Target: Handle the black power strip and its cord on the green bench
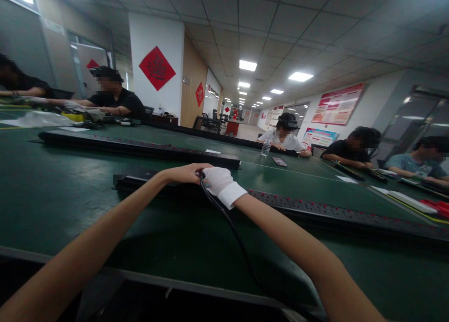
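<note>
My bare left hand and my right hand, in a white glove, meet over a long black power strip with rows of red-marked sockets. Between them is the upper end of a thick black cable. My left fingers curl round that end, and my gloved fingers close on it from the right. From there the cable hangs over the near table edge. My hands cover the middle of the strip; its left end shows a plain black section.
A second black strip lies behind on the green table. Farther back are a phone, a water bottle and white paper. Several people sit at work around the tables. Plastic wrapping lies at left.
</note>
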Motion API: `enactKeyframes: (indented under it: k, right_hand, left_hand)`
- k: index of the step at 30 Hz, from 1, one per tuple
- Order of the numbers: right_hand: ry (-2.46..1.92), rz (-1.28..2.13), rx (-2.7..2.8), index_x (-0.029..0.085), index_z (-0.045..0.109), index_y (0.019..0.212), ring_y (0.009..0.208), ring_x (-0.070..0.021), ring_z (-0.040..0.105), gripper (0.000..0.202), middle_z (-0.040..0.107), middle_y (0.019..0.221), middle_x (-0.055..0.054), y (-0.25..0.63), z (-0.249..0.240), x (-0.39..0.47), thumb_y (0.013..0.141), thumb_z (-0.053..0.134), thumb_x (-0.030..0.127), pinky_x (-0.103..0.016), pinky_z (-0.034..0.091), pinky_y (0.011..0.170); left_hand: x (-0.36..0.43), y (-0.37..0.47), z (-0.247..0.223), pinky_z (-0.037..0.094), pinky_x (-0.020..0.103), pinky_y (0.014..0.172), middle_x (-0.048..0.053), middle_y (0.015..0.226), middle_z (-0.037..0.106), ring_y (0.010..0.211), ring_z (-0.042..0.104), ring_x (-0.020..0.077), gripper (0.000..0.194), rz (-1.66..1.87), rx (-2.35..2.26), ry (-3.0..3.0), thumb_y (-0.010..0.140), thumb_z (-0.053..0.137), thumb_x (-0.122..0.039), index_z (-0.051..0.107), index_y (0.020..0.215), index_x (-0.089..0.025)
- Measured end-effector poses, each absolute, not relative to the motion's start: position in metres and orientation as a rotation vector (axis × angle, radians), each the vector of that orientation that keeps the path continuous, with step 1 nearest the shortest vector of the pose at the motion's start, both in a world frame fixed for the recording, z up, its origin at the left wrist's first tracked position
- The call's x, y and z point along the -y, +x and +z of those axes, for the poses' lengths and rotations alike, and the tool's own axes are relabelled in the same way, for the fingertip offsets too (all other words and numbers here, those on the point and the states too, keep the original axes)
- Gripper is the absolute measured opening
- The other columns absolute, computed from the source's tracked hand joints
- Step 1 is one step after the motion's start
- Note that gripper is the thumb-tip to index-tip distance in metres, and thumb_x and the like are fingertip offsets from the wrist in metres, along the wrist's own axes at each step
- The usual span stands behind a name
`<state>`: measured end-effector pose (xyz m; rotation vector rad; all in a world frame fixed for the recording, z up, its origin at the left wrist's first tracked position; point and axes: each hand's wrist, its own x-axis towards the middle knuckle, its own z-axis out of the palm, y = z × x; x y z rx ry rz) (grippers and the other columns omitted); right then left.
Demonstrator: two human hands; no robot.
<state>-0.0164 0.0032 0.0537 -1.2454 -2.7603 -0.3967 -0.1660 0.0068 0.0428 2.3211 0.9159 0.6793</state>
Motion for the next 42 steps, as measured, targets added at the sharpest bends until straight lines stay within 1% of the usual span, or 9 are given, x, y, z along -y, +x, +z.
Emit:
enactKeyframes:
  k: [5,7,10,14,21,27,31,34,42]
  right_hand:
    - [-1.173,-0.561,2.654,0.01,0.057,0.099,0.085,-0.023,0.061,0.026,0.063,0.092,-0.016,-0.019,0.035,0.005,0.08,0.044,0.022,-0.03,0.047,0.069]
    - [-1.164,-0.582,2.63,0.008,0.057,0.097,0.084,-0.0227,0.061,0.025,0.063,0.089,-0.017,-0.018,0.027,0.006,0.081,0.042,0.021,-0.029,0.046,0.069]
    - [-1.096,-0.567,2.622,0.009,0.056,0.096,0.083,-0.0227,0.06,0.027,0.062,0.09,-0.016,-0.012,0.018,0.006,0.08,0.042,0.026,-0.029,0.045,0.068]
    - [-1.031,-0.553,2.588,0.011,0.05,0.103,0.081,-0.0216,0.06,0.032,0.06,0.093,-0.013,-0.003,0.012,0.005,0.079,0.041,0.031,-0.03,0.045,0.067]
    - [-0.961,-0.551,2.551,0.013,0.047,0.104,0.082,-0.0211,0.058,0.032,0.059,0.095,-0.012,0.001,0.009,0.005,0.08,0.039,0.033,-0.03,0.044,0.07]
    - [-0.969,-0.541,2.523,0.013,0.047,0.104,0.08,-0.0213,0.059,0.034,0.06,0.092,-0.011,0.001,0.008,0.005,0.079,0.042,0.034,-0.03,0.044,0.067]
    - [-0.958,-0.568,2.518,0.013,0.049,0.1,0.078,-0.0211,0.059,0.031,0.06,0.09,-0.01,0.001,0.007,0.005,0.079,0.04,0.034,-0.029,0.044,0.065]
    - [-0.981,-0.6,2.511,0.013,0.048,0.102,0.077,-0.0216,0.059,0.033,0.06,0.089,-0.01,0.001,0.007,0.005,0.078,0.041,0.035,-0.029,0.045,0.064]
    - [-0.97,-0.586,2.532,0.012,0.048,0.101,0.078,-0.0212,0.059,0.031,0.059,0.09,-0.011,0.002,0.009,0.005,0.078,0.04,0.032,-0.03,0.044,0.065]
  left_hand:
    - [0.002,-0.162,0.041,0.036,0.036,0.089,0.009,0.121,0.046,0.109,0.044,0.0236,0.073,0.667,-0.813,2.415,0.059,0.069,-0.033,0.036,0.123,-0.02]
    - [0.006,-0.158,0.036,0.037,0.036,0.089,0.009,0.12,0.045,0.108,0.044,0.0236,0.072,0.696,-0.788,2.424,0.059,0.07,-0.035,0.037,0.121,-0.02]
    - [0.012,-0.152,0.028,0.039,0.035,0.084,0.008,0.113,0.049,0.101,0.048,0.0233,0.065,0.772,-0.886,2.436,0.059,0.069,-0.038,0.04,0.115,-0.019]
    - [0.017,-0.147,0.021,0.039,0.034,0.08,0.005,0.104,0.052,0.095,0.05,0.0231,0.063,0.877,-1.074,2.52,0.057,0.07,-0.043,0.043,0.109,-0.02]
    - [0.02,-0.144,0.022,0.038,0.035,0.08,0.006,0.107,0.05,0.096,0.049,0.0245,0.063,0.842,-1.136,2.558,0.058,0.067,-0.046,0.041,0.11,-0.022]
    - [0.023,-0.143,0.024,0.038,0.033,0.08,0.005,0.107,0.049,0.096,0.048,0.0236,0.063,0.835,-1.124,2.557,0.06,0.067,-0.046,0.04,0.111,-0.022]
    - [0.023,-0.143,0.024,0.038,0.033,0.078,0.005,0.106,0.049,0.095,0.048,0.0235,0.062,0.834,-1.126,2.549,0.06,0.067,-0.046,0.04,0.111,-0.022]
    - [0.023,-0.143,0.024,0.038,0.032,0.078,0.005,0.106,0.049,0.095,0.048,0.0233,0.063,0.823,-1.123,2.56,0.06,0.067,-0.046,0.04,0.111,-0.021]
    - [0.022,-0.143,0.025,0.038,0.034,0.079,0.005,0.106,0.049,0.095,0.048,0.0243,0.063,0.813,-1.136,2.552,0.06,0.066,-0.047,0.04,0.111,-0.022]
